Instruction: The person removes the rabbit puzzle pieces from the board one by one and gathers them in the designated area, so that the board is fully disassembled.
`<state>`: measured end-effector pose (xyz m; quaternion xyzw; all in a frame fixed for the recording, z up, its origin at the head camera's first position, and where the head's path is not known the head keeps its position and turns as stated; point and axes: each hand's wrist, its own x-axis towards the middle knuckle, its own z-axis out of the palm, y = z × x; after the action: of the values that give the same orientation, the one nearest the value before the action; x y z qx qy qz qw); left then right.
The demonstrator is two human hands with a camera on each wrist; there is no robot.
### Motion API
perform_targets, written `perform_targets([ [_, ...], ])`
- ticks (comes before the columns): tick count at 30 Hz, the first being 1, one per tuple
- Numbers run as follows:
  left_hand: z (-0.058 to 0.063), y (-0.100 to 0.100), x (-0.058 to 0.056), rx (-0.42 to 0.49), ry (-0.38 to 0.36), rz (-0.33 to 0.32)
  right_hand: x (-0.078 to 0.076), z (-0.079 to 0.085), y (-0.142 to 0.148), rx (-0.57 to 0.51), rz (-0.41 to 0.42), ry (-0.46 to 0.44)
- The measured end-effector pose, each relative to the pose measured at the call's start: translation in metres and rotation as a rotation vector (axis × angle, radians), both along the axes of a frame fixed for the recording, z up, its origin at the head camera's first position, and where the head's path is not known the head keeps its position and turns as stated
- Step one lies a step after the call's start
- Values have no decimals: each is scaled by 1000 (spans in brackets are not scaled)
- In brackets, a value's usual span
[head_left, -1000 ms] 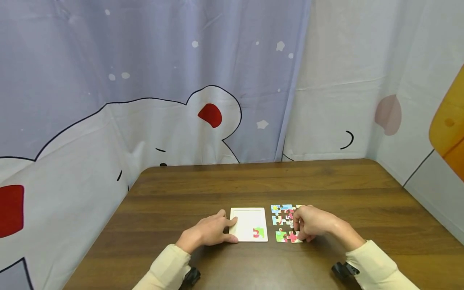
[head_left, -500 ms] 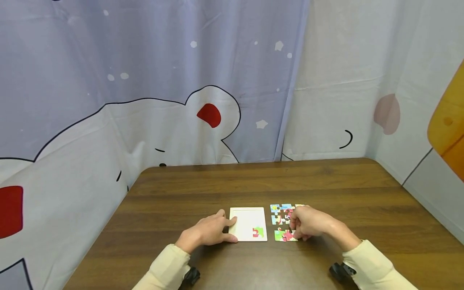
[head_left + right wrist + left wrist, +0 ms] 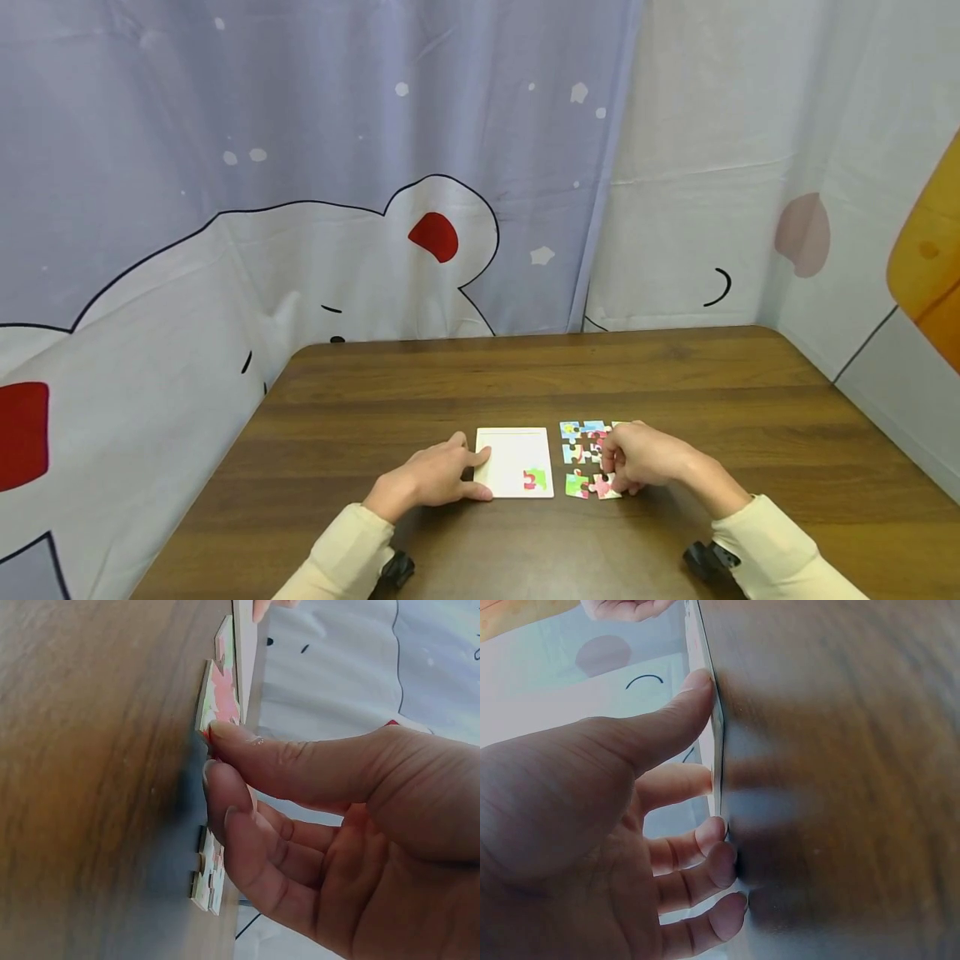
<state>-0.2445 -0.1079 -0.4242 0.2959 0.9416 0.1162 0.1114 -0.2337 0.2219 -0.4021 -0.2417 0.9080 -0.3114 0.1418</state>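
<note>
My left hand (image 3: 435,475) rests at the left side of a white square puzzle tray (image 3: 506,460); its thumb and index finger press on the tray's edge, while the other fingertips touch the table. One red and green puzzle piece (image 3: 536,479) lies in the tray's lower right corner. To the right, my right hand (image 3: 647,456) pinches the edge of a pink puzzle piece (image 3: 604,487) between thumb and index finger, low over the table. A green puzzle piece (image 3: 577,485) lies just left of it, with a narrow gap between them.
Several more puzzle pieces (image 3: 573,454) lie grouped behind the pinched one, partly hidden by the right hand. All stand on a brown wooden table (image 3: 420,383). A printed curtain (image 3: 337,275) hangs at the table's far edge.
My right hand has moved slightly left with the pink piece, then a touch back right. The green piece has shifted left, and a gap now shows between them. My left hand stays in place.
</note>
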Motion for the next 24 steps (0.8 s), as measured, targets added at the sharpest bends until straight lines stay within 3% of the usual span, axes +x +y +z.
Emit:
perform_targets([
  [24,-1,0,-1,-9,6,0,1,-2,0,50,-52,31],
])
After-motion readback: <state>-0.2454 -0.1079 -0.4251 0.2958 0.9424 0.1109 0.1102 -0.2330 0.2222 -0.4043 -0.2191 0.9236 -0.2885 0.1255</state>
